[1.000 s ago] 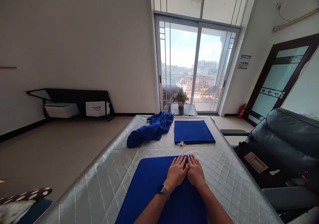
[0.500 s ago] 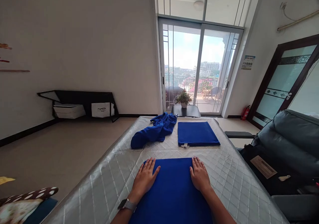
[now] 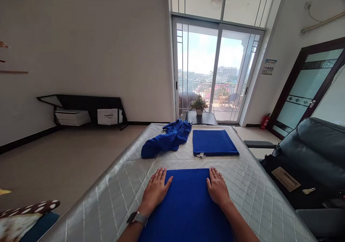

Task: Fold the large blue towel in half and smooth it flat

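Note:
A flat blue cloth point(image 3: 188, 206) lies on the quilted silver-grey table cover point(image 3: 113, 184), its near end cut off by the bottom of the view. My left hand point(image 3: 157, 188) rests flat on its left edge near the far corner, fingers stretched out. On the far right corner lies my right hand point(image 3: 217, 185), also flat with fingers extended. Neither hand grips anything. Beyond them, a neatly folded blue cloth point(image 3: 215, 142) with a white tag is at the right, and a crumpled blue cloth point(image 3: 167, 139) is to its left.
A potted plant point(image 3: 199, 105) stands on a chair point(image 3: 206, 119) past the table's far edge. To the right is a dark armchair point(image 3: 309, 145) with a brown plaque point(image 3: 286, 179). Patterned fabric point(image 3: 29, 215) shows at the lower left.
The camera view has shifted slightly. Both hands remain flat on the corners of the near blue cloth, and the cloths have not visibly moved.

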The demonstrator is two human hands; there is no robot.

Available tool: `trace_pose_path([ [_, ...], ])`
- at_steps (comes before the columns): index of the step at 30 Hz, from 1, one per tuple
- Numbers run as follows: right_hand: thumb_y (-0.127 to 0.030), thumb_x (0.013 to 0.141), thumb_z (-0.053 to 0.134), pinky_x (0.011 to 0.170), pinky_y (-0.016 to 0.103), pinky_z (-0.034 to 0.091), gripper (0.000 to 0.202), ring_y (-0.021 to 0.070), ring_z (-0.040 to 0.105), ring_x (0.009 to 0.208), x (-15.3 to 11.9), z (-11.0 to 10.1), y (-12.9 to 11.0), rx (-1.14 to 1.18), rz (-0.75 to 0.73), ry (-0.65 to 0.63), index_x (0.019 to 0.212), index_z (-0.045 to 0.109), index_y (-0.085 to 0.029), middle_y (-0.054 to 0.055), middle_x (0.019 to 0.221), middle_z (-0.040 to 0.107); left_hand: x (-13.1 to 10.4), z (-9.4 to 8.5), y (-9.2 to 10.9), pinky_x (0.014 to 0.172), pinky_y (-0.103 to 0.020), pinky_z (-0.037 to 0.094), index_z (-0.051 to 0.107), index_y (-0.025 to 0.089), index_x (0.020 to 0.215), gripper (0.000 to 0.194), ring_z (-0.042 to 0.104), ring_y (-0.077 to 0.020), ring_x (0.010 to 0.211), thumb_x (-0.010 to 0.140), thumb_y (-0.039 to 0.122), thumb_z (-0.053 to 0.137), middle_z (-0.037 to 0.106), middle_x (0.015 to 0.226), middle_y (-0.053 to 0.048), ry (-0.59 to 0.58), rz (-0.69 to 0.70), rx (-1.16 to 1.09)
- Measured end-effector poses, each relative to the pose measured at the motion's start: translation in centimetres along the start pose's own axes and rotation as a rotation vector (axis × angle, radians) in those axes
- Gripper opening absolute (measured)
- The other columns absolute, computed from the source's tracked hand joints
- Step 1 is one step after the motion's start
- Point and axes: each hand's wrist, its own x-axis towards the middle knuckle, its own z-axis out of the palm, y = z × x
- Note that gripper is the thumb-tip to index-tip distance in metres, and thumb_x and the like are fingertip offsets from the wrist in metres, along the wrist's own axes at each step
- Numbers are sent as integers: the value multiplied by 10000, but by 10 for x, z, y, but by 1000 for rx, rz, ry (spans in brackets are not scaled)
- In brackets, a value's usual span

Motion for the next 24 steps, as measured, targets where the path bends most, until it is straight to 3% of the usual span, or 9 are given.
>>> trace_pose_path([
  [15, -381, 1049, 246, 1301, 370, 87, 673, 195, 157, 1609, -3, -1, 0, 27, 0, -4, 1659, 265, -97, 64, 1732, 209, -1, -17, 10, 1282, -484, 277, 387, 63, 1597, 828, 333, -303, 1574, 1018, 631, 221, 383, 1683, -180, -77, -31, 54],
  [18, -370, 1046, 252, 1300, 373, 93, 671, 193, 163, 1608, -3, -2, 0, 22, 4, -1, 1659, 263, -98, 69, 1729, 220, -3, -26, 14, 1276, -496, 290, 419, 24, 1570, 810, 339, -329, 1568, 1024, 601, 260, 397, 1668, -215, -29, -42, 93],
  [21, -370, 1045, 257, 1299, 381, 99, 671, 196, 162, 1608, -3, -1, 0, 30, -1, 5, 1658, 267, -97, 72, 1727, 224, -9, -37, 35, 1269, -533, 308, 472, 50, 1547, 749, 355, -352, 1559, 1035, 569, 301, 450, 1641, -214, 80, 13, 91],
  [24, -370, 1048, 259, 1299, 388, 103, 668, 205, 163, 1608, -2, 2, 2, 35, -5, 13, 1654, 274, -87, 82, 1726, 230, -17, -39, 84, 1235, -498, 388, 546, 153, 1514, 647, 438, -309, 1519, 1056, 536, 295, 530, 1602, -157, 69, 166, -9],
])
